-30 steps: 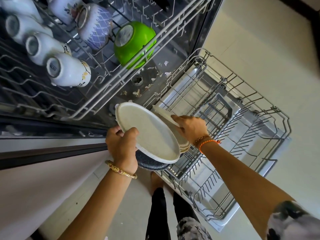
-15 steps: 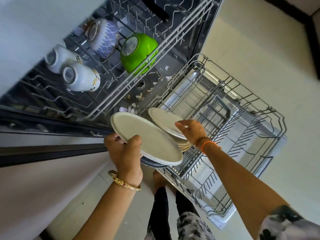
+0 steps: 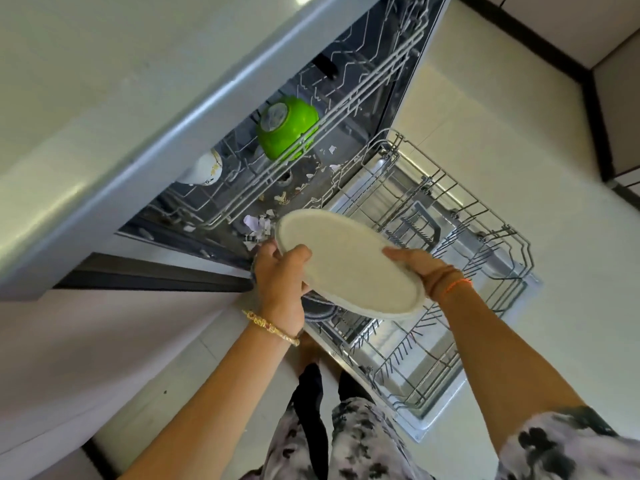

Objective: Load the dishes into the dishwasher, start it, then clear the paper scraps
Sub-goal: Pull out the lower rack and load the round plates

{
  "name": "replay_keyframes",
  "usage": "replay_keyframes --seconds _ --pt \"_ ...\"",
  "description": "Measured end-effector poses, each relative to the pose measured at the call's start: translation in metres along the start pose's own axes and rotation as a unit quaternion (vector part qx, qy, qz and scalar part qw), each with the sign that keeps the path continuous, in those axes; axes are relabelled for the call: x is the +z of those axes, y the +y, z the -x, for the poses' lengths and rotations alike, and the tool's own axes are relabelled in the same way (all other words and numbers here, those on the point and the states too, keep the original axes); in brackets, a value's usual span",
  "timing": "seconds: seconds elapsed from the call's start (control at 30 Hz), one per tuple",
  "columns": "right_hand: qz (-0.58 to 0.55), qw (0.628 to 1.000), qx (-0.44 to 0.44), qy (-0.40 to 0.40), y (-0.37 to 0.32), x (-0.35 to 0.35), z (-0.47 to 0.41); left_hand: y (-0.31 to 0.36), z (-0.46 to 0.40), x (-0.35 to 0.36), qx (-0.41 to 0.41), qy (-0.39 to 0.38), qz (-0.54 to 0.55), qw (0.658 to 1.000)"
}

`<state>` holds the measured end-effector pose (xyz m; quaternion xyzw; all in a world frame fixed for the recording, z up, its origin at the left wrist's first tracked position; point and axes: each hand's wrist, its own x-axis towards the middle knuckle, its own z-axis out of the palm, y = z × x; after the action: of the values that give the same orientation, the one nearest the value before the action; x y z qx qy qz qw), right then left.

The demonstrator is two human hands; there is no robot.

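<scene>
No readable text, labels or numbers anywhere

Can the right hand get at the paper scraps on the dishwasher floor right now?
Probably not. The right hand grips the pale plate, which lies between it and the paper scraps, and the left hand holds the plate too.

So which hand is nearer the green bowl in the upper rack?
Left. The left hand grips the white plate below the green bowl; the right hand holds the plate's far edge, further right.
</scene>
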<state>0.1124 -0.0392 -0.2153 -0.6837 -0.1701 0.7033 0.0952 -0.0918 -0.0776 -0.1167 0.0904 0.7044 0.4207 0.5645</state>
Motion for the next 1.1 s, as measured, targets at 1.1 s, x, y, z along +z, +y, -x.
replay_keyframes --seconds 1.1 --pt "0.605 0.71 -0.317 0.173 -0.017 0.014 -0.094 -0.06 -0.126 0.051 -0.237 -0.031 0.019 0.971"
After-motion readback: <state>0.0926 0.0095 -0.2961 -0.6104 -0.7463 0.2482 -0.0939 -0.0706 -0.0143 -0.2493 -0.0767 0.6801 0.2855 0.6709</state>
